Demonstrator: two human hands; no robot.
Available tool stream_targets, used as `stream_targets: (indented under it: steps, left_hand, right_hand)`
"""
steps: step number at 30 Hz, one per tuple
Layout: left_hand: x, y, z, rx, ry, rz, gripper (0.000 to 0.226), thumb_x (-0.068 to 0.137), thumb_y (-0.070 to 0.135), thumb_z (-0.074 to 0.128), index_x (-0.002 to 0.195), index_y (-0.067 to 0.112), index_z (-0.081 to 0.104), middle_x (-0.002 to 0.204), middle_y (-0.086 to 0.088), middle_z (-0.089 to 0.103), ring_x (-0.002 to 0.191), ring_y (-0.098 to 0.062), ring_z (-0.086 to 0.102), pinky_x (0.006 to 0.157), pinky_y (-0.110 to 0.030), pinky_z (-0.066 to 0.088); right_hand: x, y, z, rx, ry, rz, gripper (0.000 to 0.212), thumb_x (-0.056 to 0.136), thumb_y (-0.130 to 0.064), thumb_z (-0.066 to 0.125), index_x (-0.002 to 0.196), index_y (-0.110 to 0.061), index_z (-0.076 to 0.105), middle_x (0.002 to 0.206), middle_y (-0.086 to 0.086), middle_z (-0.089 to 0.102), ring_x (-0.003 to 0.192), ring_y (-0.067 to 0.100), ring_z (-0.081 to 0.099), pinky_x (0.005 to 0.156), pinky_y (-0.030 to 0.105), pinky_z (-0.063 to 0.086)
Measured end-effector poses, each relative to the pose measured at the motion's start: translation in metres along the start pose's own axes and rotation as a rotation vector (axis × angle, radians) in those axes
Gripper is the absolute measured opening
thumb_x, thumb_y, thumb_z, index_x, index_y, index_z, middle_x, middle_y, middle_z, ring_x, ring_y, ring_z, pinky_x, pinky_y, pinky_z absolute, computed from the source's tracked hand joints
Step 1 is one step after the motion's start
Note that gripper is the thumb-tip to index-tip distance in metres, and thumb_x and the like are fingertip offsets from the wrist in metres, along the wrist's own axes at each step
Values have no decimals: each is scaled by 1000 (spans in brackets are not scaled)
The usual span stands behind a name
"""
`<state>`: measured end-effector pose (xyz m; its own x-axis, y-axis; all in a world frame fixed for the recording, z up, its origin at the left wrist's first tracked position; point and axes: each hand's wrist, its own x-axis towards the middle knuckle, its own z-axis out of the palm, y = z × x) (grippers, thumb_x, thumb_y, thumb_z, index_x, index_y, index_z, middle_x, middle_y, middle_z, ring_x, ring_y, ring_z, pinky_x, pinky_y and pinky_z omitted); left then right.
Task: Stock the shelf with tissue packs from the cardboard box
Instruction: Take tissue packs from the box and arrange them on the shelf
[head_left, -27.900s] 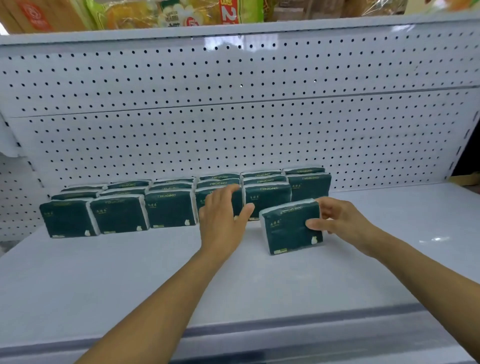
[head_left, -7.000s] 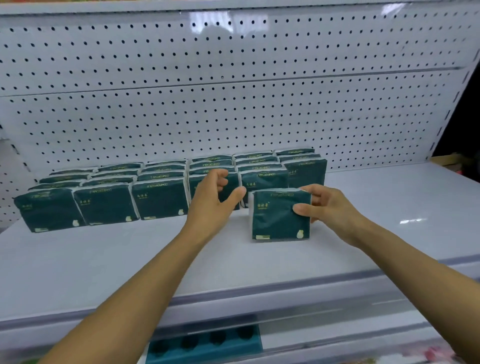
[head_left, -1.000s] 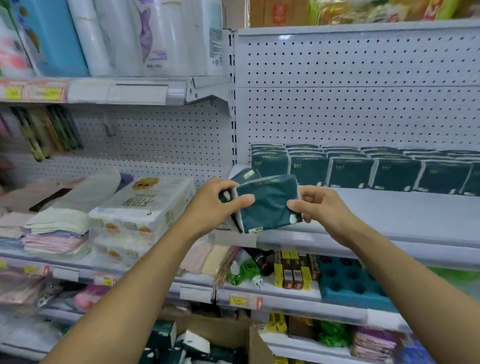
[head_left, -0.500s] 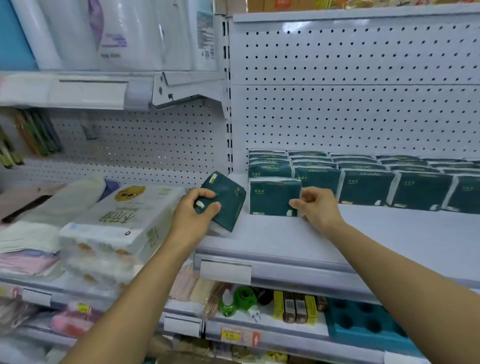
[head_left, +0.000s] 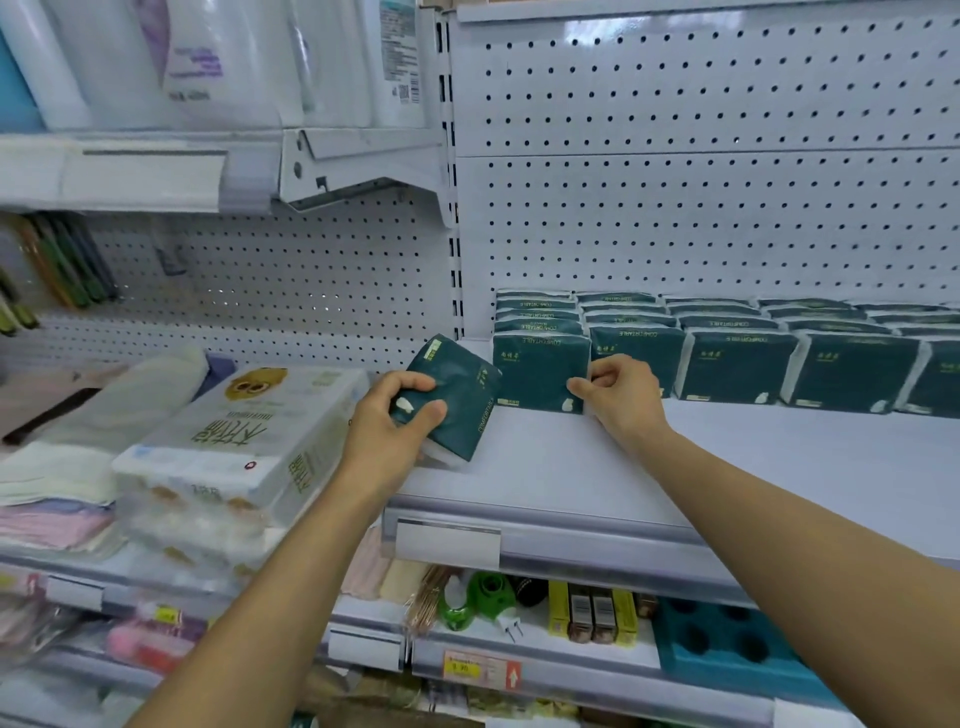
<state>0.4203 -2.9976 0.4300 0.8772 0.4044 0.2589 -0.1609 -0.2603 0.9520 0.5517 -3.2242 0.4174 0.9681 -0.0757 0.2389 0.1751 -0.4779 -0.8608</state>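
The big white shelf (head_left: 701, 467) fills the right side of the frame. On it stand rows of dark green tissue packs (head_left: 737, 364) with white ends, side by side, front faces out, going back to the holey wall. My right hand (head_left: 621, 397) pinches the right edge of the front pack (head_left: 537, 371) at the left end of the rows. My left hand (head_left: 387, 434) grips one more green pack (head_left: 457, 400), tilted, in the middle of the frame, its low corner touching the shelf.

White shelf (head_left: 597, 483) — rows of dark green tissue packs (head_left: 737, 371) upright along its back
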Motion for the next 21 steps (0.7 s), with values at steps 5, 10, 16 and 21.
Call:
stream_targets:
  steps: [5, 10, 16, 21]
  left_hand:
    - [-8, 4, 6, -53, -1, -1, 29, 89, 13, 70, 101, 30, 50, 112, 2, 58, 97, -17, 59, 84, -53, 56]
    - [-20, 6, 33, -270, -54, -133, 57, 87, 14, 72, 128, 31, 36, 128, -5, 54, 108, -21, 63, 75, -34, 60]
    - [-23, 17, 67, -42, -135, 0, 58, 94, 35, 62, 140, 41, 28, 115, 6, 59, 92, -13, 66, 78, -42, 60]
    - [0, 19, 76, 319, -49, 168, 76, 92, 37, 64, 148, 49, 14, 146, 3, 28, 117, -19, 53, 91, -36, 48]
  right_hand:
    - [-33, -10, -10, 65, 103, -24, 47, 85, -39, 71, 108, -11, 41, 83, -2, 46, 73, 12, 47, 70, 30, 42]
    - [-84, -35, -9, 370, -321, 15, 34, 87, -45, 67, 102, -15, 64, 97, -1, 69, 89, 14, 66, 70, 29, 54]
    - [-85, -34, -41, 513, -288, 122, 35, 85, -14, 74, 114, -13, 54, 102, 10, 72, 88, 23, 70, 72, 36, 55]
    - [-55, -5, -114, 38, -145, -172, 25, 83, -13, 75, 105, -22, 66, 98, -4, 71, 90, 12, 64, 78, 24, 49]
